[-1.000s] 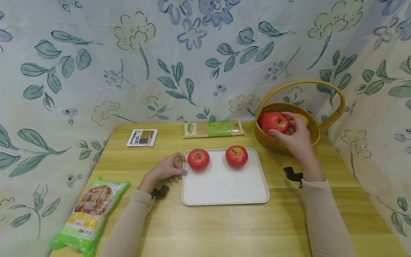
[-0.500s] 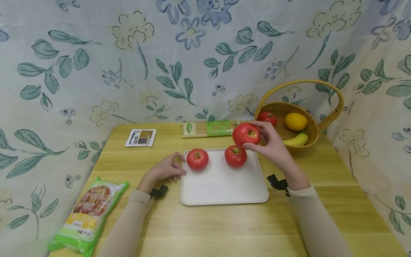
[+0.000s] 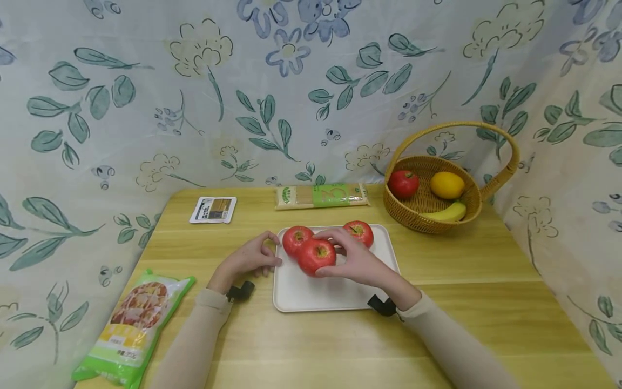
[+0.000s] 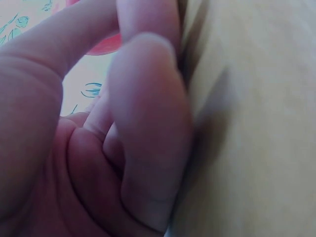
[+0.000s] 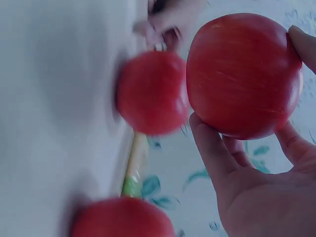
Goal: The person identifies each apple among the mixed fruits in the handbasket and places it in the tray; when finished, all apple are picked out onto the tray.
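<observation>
In the head view, my right hand (image 3: 353,260) holds a red apple (image 3: 317,257) between thumb and fingers, above the white tray (image 3: 311,294). The right wrist view shows this held apple (image 5: 242,74) raised off the tray surface. Two more apples lie on the tray: one at the back left (image 3: 295,239), partly behind the held one, and one at the back right (image 3: 360,231), partly covered by my hand. My left hand (image 3: 250,255) rests on the table with loosely bent fingers, thumb and index fingertips at the tray's left edge. The left wrist view shows mostly its fingers (image 4: 150,108).
A wicker basket (image 3: 413,217) with a tall handle stands at the back right, holding an apple (image 3: 403,184), a lemon (image 3: 447,185) and a banana (image 3: 446,212). A noodle packet (image 3: 322,195), a small flat pack (image 3: 213,209) and a green food bag (image 3: 136,324) lie around the tray.
My right hand has carried the apple out of the basket, leftward and toward me, to above the tray. The left hand has stayed at the tray's edge.
</observation>
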`<state>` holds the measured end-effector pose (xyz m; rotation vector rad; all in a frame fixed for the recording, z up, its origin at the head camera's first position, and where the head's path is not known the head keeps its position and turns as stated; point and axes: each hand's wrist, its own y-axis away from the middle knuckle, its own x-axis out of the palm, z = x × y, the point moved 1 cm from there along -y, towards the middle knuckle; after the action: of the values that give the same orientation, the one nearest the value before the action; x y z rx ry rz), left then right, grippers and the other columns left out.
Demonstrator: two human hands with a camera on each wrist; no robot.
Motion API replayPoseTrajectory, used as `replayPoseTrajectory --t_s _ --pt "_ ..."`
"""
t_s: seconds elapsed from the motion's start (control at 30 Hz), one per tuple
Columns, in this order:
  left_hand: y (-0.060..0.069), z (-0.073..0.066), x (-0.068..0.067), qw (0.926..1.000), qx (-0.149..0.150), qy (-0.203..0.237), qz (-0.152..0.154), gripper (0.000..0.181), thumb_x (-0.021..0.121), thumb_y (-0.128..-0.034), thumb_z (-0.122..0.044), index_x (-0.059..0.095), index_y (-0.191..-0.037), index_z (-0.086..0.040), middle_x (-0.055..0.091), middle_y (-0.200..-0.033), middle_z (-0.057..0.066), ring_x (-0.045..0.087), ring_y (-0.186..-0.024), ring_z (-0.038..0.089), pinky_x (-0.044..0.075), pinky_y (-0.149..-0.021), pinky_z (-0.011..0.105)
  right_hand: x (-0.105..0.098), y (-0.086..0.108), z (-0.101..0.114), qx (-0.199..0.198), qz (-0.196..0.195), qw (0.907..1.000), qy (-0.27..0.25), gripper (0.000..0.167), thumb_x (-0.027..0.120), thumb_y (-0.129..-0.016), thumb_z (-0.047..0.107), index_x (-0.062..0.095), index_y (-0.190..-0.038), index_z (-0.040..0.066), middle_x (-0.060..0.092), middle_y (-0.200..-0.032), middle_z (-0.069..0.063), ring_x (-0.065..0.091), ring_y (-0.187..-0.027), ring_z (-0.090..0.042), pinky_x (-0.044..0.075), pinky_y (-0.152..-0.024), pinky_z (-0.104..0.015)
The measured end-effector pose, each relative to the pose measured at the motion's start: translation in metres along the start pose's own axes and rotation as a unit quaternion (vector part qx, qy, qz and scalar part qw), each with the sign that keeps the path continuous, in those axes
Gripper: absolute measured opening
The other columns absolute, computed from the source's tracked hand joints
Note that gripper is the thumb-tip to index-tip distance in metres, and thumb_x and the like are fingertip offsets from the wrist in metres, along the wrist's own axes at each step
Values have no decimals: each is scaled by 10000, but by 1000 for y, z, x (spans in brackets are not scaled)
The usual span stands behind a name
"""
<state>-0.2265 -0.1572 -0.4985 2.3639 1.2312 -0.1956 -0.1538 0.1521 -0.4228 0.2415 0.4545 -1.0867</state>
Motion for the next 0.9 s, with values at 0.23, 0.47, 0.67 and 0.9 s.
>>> replayPoseTrajectory --t_s 0.23,0.47,0.67,0.9 --pt "0 -1 0 10000 37 -16 43 565 831 -916 -211 473 -1338 -98 692 -717 39 608 -544 137 486 -493 247 33 -1 -10 211 671 9975 -32 622 906 -840 337 606 -1385 333 557 -1374 13 559 -1302 -221 554 -1101 -490" --pt "2 -3 0 10000 49 30 51 573 827 -924 -210 465 -1348 -81 687 -717 43 598 -543 139 482 -493 246 45 -2 -18 388 920 9949 150 590 901 -839 349 615 -1355 378 544 -1353 29 580 -1268 -186 567 -1061 -440" --pt "2 -2 0 10000 22 0 61 575 829 -921 -232 466 -1348 -104 693 -731 41 607 -554 140 492 -507 246 50 -2 -19 413 1035 9935 250 613 906 -828 391 602 -1360 412 533 -1364 66 570 -1266 -161 556 -1045 -400" --pt "1 0 -2 10000 26 -45 46 568 828 -923 -243 470 -1345 -120 696 -735 42 614 -559 140 499 -510 251 50 -2 -20 314 1221 9908 487 672 866 -872 445 570 -1464 334 539 -1410 51 585 -1258 -135 542 -1069 -395"
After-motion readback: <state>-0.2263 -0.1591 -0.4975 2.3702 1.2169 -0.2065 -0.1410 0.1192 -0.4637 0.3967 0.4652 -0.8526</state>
